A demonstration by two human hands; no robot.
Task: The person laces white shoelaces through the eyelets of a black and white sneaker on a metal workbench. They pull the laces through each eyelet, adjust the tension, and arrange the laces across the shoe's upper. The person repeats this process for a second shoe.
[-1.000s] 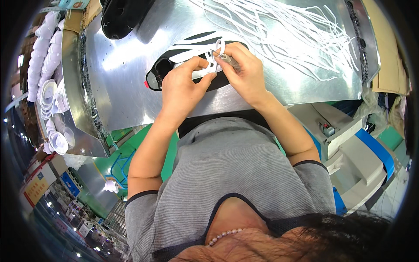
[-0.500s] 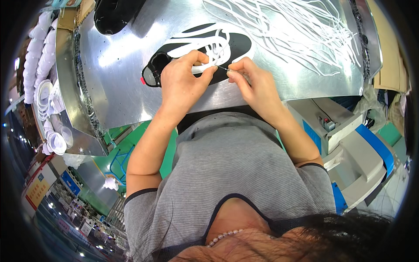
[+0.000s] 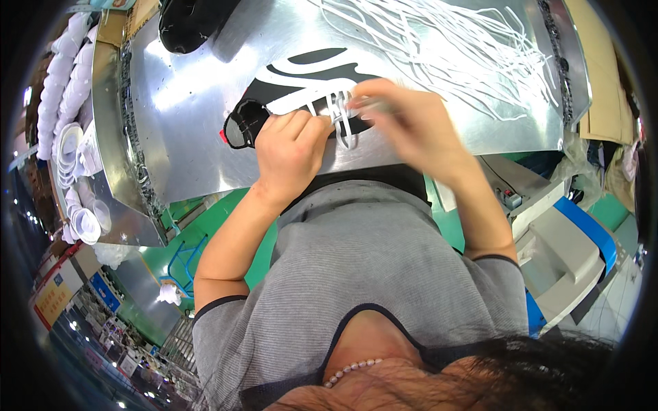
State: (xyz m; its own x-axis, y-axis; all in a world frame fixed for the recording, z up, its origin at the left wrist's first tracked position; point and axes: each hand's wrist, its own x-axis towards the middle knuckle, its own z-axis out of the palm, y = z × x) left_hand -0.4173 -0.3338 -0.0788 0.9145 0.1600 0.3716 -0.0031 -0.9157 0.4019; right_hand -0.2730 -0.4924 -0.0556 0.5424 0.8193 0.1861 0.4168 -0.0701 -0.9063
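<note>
The person works at a shiny sheet-metal table top (image 3: pixel 192 116) whose bright surface mirrors the overhead light. A black shoe with curved white side panels (image 3: pixel 301 89) lies on its side on this metal, directly under both hands. The left hand (image 3: pixel 291 147) is curled shut over the shoe's near edge, its fingers pressing the upper down beside the heel opening. The right hand (image 3: pixel 397 120) is blurred; its fingertips appear pinched on a flat white shoelace (image 3: pixel 340 120) that loops through the shoe's eyelets between the two hands, though the blur leaves the exact grip uncertain.

Beyond the right hand a loose heap of long white laces (image 3: pixel 452 48) spreads across the far part of the table. Beyond the left hand, at the table's far edge, sits another dark shoe (image 3: pixel 188 24). Further out on the left hand's side, stacks of white rounded pieces (image 3: pixel 58 103) line a lower metal ledge. Below the table edge a green floor (image 3: pixel 219 226) shows, and on the right hand's side stands a grey and blue machine housing (image 3: pixel 569 240).
</note>
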